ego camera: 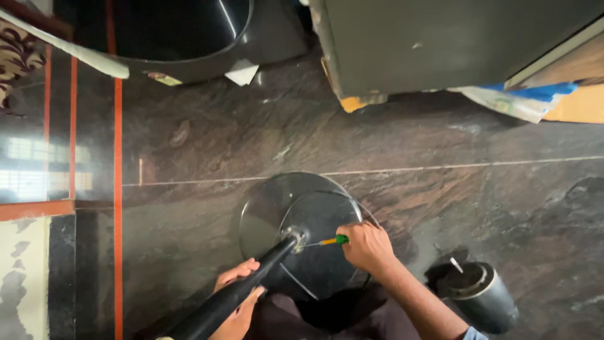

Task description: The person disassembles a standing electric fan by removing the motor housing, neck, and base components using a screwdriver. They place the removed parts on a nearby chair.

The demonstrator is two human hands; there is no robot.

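The round base (296,217) stands low in the middle of the view on the dark stone floor (251,138), tilted up on its edge so that its flat underside faces the camera. It is black with a glossy sheen. A black pole (242,289) runs from the hub (294,238) at the base's centre down toward the lower left corner.

The right hand (367,247) is closed around a screwdriver (330,240) with a green and yellow handle. The shaft points left and its tip meets the hub where pole and base join. The hand lies over the right part of the base.

The left hand (239,302) cups the pole from beneath, fingers wrapped partly round it, near the bottom edge of the view. The grip is loose rather than clenched; the palm side is hidden by the pole.

To the right of the right forearm, a black cylinder (481,296) lies on the floor, its open end turned up and left.

At the top left sits a large dark tub (189,38), with a scrap of white paper (242,72) at its foot. At the top right stands a grey cabinet (440,44), and just beside it lies a blue and white bag (522,101). Orange stripes (117,189) run down the floor at the left.
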